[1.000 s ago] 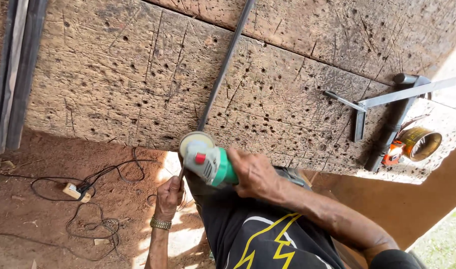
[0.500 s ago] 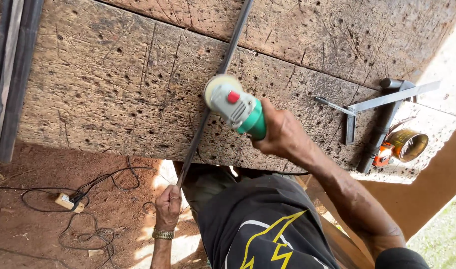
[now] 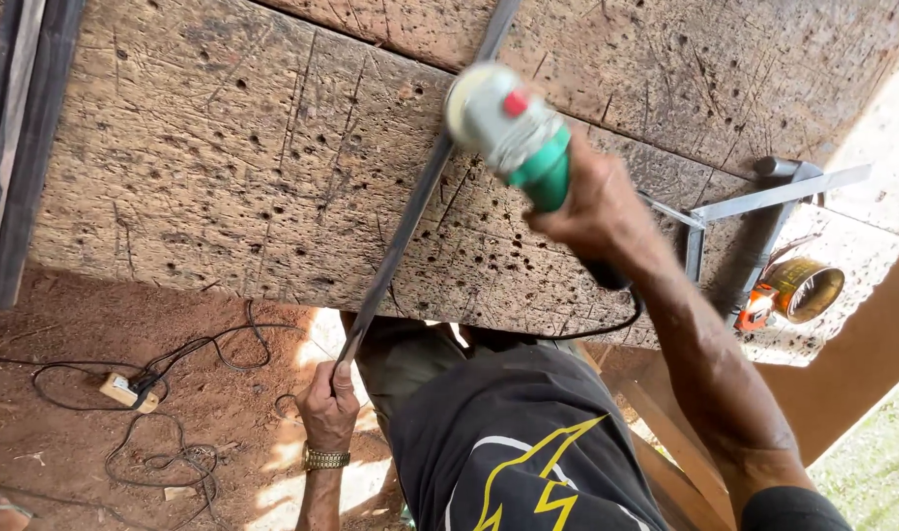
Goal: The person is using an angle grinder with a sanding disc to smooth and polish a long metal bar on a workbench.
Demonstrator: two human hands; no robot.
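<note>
- Gripping the green-and-grey handheld angle grinder (image 3: 513, 128) around its body, the right hand (image 3: 592, 202) is closed tight, and its black power cable (image 3: 607, 329) trails off over the near edge of the worn, hole-pocked wooden workbench top (image 3: 203, 167).
- The grinder now sits higher along the long dark flat metal bar (image 3: 410, 211) than half a second ago, when it was nearer the middle of the bench; a second ago it was down at the bench's near edge.
- The bar lies slantwise across the bench, its lower end sticking out past the edge.
- The left hand (image 3: 328, 405), wearing a gold-coloured wristwatch (image 3: 326, 458), is wrapped around that lower end of the bar, below the bench, as in both earlier frames.
- A grey steel angle piece (image 3: 764, 202) and a round brass-coloured tape measure (image 3: 801, 288) lie at the right of the bench, unmoved.
- On the red dirt ground a white plug socket (image 3: 127, 391) sits among black cords.
</note>
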